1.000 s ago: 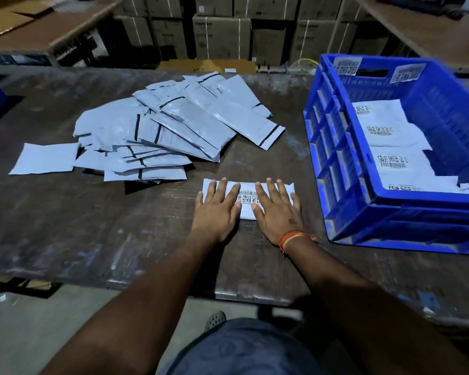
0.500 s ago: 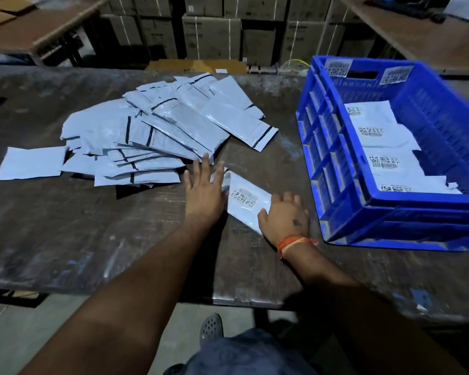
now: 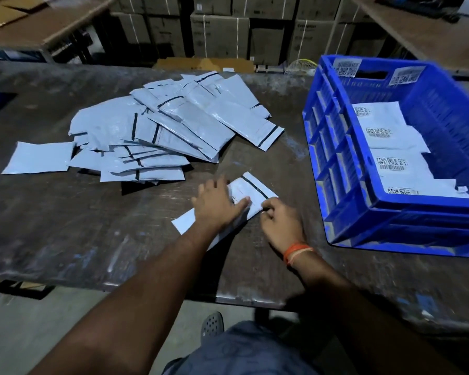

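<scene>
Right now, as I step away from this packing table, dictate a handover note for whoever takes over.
The left hand lies flat, pressing the mailer onto the table.
The right hand has curled fingers and appears to pinch the mailer's right edge.
Done: at least four labelled mailers lie in the blue crate on the right.
Left: probably finish this mailer and put it in the crate, then work through the pile of mailers further back on the left.
</scene>
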Demonstrator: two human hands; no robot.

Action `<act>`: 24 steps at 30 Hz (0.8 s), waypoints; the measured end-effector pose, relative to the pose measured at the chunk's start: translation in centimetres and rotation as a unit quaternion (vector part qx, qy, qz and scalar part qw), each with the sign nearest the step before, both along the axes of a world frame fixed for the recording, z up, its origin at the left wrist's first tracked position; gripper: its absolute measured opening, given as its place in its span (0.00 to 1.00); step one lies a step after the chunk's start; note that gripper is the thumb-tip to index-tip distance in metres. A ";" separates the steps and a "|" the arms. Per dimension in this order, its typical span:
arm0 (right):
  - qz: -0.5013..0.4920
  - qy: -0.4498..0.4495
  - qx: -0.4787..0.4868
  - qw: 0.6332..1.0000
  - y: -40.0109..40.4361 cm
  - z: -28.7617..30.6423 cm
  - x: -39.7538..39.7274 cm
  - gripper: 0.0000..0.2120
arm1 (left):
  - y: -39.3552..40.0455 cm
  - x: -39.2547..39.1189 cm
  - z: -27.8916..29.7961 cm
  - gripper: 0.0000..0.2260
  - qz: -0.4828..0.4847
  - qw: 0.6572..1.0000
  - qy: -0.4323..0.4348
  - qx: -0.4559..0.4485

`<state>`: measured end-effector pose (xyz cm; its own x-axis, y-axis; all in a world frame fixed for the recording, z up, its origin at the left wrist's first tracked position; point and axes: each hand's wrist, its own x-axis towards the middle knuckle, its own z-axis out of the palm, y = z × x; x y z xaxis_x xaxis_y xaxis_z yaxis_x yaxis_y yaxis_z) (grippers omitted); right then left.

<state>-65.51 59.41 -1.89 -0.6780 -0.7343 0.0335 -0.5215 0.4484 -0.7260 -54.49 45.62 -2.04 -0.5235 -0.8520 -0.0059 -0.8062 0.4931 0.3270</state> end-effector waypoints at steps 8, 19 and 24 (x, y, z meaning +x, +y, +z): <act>-0.054 0.067 -0.020 0.996 0.6 0.4 -2.5 0.12 | 0.9 -1.0 -1.4 0.35 -0.296 0.949 0.107 0.005; -0.021 0.108 0.139 0.984 0.3 0.1 -4.0 0.27 | 4.2 4.2 -1.5 0.21 0.176 0.976 0.085 -0.094; -0.006 0.067 0.125 0.990 1.1 0.2 -3.7 0.25 | 5.6 4.5 -0.6 0.22 0.226 0.969 0.104 -0.006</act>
<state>-69.21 60.53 -1.67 -0.6878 -0.7236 -0.0582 -0.5996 0.6115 -0.5163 -50.00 51.19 -2.65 -0.0858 -0.9937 0.0715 -0.8579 0.1102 0.5018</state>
